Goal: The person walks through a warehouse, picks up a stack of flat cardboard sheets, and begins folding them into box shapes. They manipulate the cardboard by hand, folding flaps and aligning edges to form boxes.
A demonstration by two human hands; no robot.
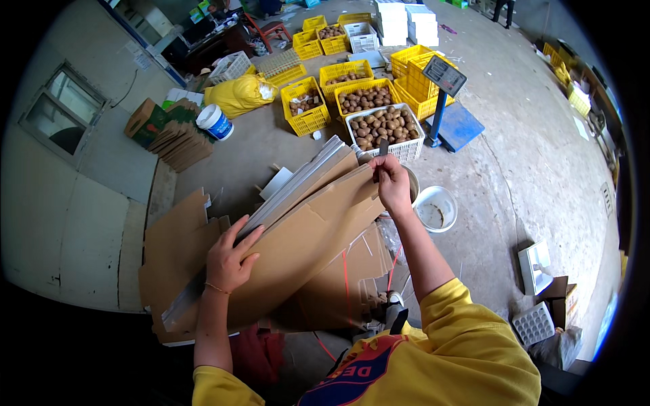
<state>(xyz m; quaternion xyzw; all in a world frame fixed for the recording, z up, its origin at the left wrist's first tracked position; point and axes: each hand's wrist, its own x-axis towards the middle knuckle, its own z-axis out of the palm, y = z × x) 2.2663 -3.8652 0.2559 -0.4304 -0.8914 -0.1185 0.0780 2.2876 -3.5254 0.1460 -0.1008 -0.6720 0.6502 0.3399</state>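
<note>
A stack of flattened cardboard boxes (308,227), brown with pale upper edges, leans at a slant before me. My left hand (230,260) rests on its left part, fingers spread over the top edge. At the far right corner, my right hand (393,184) is closed in a pinch. A narrow dark flat strip (384,147) sticks up from its fingers; whether it is a blade I cannot tell. The fingers partly hide that cardboard corner. Red string (346,284) runs down the cardboard below.
Ahead stand a white crate of brown round produce (414,149), yellow crates (308,123) and a blue platform scale (464,128). A white bucket (447,220) is close to my right arm. Folded cartons (179,145) lean by the left wall. Egg trays (533,323) lie at right.
</note>
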